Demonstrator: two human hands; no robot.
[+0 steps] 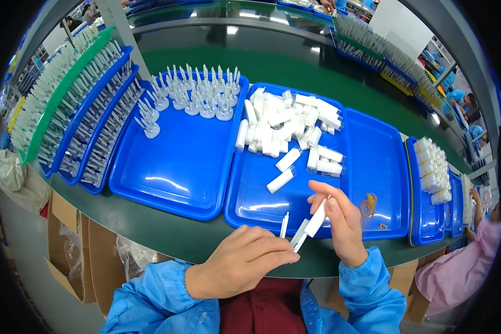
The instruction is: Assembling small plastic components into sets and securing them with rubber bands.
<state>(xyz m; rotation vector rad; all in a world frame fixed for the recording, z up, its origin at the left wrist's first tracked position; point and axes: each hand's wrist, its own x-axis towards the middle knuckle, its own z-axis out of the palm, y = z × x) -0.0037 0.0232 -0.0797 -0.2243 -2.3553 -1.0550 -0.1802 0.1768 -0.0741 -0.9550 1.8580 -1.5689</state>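
Low over the front edge of the blue trays, my left hand (242, 259) is closed, palm down, around a translucent white plastic piece (299, 236). A thin white stem (284, 226) sticks up past its fingers. My right hand (344, 225) pinches a white tube-like piece (316, 220) between thumb and fingers, tilted and close against the left hand's piece. Whether the two pieces touch, I cannot tell. Just beyond my hands, a heap of white tubes with clear ends (281, 119) fills the back of the middle blue tray (250, 209).
The left blue tray (167, 161) holds upright clear stemmed parts (206, 94). Stacked racks (75, 94) of similar parts stand far left. Rubber bands (368, 206) lie in the right tray (381, 150). White bundles (431, 167) sit farther right, near a co-worker's pink sleeve (456, 267). Cardboard boxes (103, 253) stand below.
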